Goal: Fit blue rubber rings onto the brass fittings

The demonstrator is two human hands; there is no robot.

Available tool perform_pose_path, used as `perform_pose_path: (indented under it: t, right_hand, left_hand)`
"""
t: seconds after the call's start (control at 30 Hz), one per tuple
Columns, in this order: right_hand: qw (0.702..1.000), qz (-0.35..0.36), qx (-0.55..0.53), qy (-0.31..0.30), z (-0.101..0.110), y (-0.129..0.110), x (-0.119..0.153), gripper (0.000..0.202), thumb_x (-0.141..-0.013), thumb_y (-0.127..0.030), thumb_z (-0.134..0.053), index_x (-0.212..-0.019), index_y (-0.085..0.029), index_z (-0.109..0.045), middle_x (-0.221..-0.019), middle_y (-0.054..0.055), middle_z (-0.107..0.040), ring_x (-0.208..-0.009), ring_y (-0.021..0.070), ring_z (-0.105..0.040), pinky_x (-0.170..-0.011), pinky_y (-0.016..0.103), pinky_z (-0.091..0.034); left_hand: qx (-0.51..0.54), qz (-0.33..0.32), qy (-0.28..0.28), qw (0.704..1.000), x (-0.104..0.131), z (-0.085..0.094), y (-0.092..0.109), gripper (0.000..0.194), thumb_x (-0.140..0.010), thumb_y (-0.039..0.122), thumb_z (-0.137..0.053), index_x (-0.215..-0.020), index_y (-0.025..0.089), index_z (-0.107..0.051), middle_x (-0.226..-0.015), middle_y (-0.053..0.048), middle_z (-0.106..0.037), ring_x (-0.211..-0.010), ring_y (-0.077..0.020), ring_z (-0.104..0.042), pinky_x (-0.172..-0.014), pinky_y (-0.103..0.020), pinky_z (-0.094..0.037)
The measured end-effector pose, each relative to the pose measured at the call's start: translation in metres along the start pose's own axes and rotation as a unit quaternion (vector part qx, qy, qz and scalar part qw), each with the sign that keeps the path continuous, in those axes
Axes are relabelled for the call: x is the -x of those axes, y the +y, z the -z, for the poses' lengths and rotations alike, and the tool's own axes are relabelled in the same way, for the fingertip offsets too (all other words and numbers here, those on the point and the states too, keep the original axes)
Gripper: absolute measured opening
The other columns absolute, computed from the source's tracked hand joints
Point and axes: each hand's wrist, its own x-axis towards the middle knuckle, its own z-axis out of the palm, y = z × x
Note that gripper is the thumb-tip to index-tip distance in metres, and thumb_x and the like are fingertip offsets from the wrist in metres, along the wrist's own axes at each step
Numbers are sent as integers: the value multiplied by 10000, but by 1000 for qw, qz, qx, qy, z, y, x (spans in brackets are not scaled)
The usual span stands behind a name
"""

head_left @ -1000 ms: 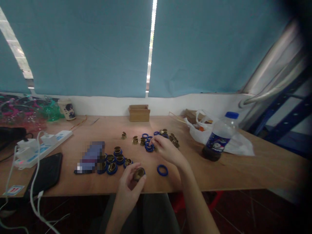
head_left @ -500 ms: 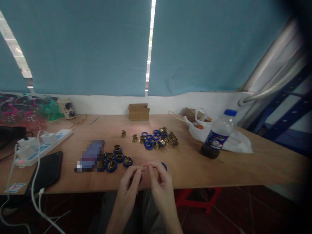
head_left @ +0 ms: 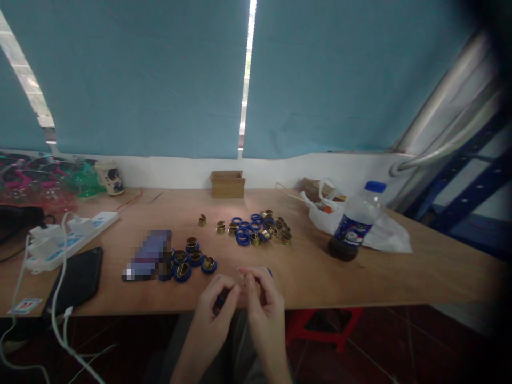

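Note:
Close together at the table's near edge are both my hands. My left hand (head_left: 214, 314) is closed around a dark bluish piece (head_left: 220, 303), mostly hidden by the fingers. Thumb and fingers of my right hand (head_left: 264, 306) are pinched together; a tiny pale bit shows at their tips, too small to name. Behind the right knuckles a blue ring (head_left: 270, 272) peeks out. To the left stand several brass pieces seated in blue rings (head_left: 195, 258). Farther back lies a pile of loose blue rings (head_left: 242, 237) and brass pieces (head_left: 286, 238).
A blurred-out phone-like slab (head_left: 150, 256), a black tablet-like device (head_left: 80, 280) and a power strip (head_left: 86, 237) with white cables lie left. A small cardboard box (head_left: 228, 186) stands at the back. Right are a cola bottle (head_left: 354, 229) and a white plastic bag (head_left: 320, 216).
My left hand has turned slightly and its thumb has come nearer the right fingertips. The right fingers have curled a little more. The piles have not visibly changed.

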Motion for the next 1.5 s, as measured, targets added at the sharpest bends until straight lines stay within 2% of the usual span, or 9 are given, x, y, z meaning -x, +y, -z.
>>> perform_pose_path:
  t: [0.1, 0.27, 0.4, 0.63, 0.83, 1.07, 1.2, 1.37, 1.5]
  right_hand:
    - [1000, 0, 10, -23, 3, 2, 1, 183, -940, -178, -523, -900, -239, -692, -891, 6, -686, -843, 155, -631, -754, 230, -476]
    - [991, -14, 32, -131, 11, 1, -1, 179, -949, -203, -531, -959, -231, -708, -931, 22, -700, -891, 174, -648, -799, 261, -473]
    - [980, -13, 65, -190, 18, -4, -4, 167, -953, -210, -541, -930, -231, -705, -900, 19, -692, -879, 180, -638, -789, 268, -460]
    - [969, -2, 127, -213, 27, -5, -5, 190, -933, -190, -555, -887, -232, -734, -849, 33, -627, -811, 185, -607, -726, 274, -465]
    - [954, -26, 164, -251, 34, -8, -5, 238, -917, -224, -552, -781, -209, -748, -666, 9, -636, -591, 160, -551, -558, 262, -391]
    - [965, -107, 154, -185, 38, -7, -5, 253, -902, -310, -548, -737, -171, -678, -502, -34, -502, -476, 133, -478, -489, 239, -329]
    - [974, -134, 110, -147, 37, -7, -5, 300, -915, -390, -531, -712, -180, -602, -520, -28, -521, -482, 134, -513, -480, 226, -360]
    - [979, -155, 48, -125, 35, -6, -6, 419, -915, -478, -523, -605, -198, -503, -502, -43, -460, -468, 117, -470, -461, 217, -349]
    - [978, -165, -2, -131, 34, -2, -7, 404, -896, -500, -562, -644, -183, -566, -528, -34, -512, -474, 117, -490, -483, 222, -380]
  left_hand:
    - [-5, -3, 28, 1000, -1, 6, -2, 232, -946, 297, -482, -784, 194, -614, -796, -15, -608, -816, -187, -591, -686, -259, -432]
    - [-29, -35, 70, 996, -1, 15, -3, 215, -922, 266, -511, -761, 190, -630, -794, -22, -619, -808, -191, -595, -717, -270, -447]
    - [-63, -38, 49, 996, 1, 18, -1, 215, -921, 238, -516, -746, 189, -629, -802, -19, -596, -795, -179, -593, -717, -259, -448]
    - [-117, -24, 5, 993, 1, 18, 2, 218, -928, 216, -514, -761, 192, -653, -848, -33, -607, -829, -188, -614, -699, -257, -455]
    - [-134, -29, -29, 990, 2, 20, 2, 223, -917, 210, -536, -733, 197, -662, -820, -27, -619, -803, -189, -626, -742, -276, -465]
    - [-128, -20, 14, 992, 4, 14, -1, 84, -909, 225, -544, -912, 208, -625, -906, -34, -646, -897, -209, -622, -790, -307, -471]
    - [-108, 13, 27, 994, 6, 11, 0, 179, -930, 294, -515, -1075, 226, -594, -1048, -70, -639, -975, -237, -618, -689, -290, -495]
    - [-112, -28, 39, 993, 6, 7, -4, 244, -947, 246, -463, -1170, 237, -561, -1206, -93, -583, -1194, -251, -538, -1013, -406, -422]
    - [-107, -37, 52, 992, 5, 6, -8, 331, -911, 216, -520, -1241, 234, -512, -1281, -108, -566, -1260, -270, -509, -1051, -444, -401]
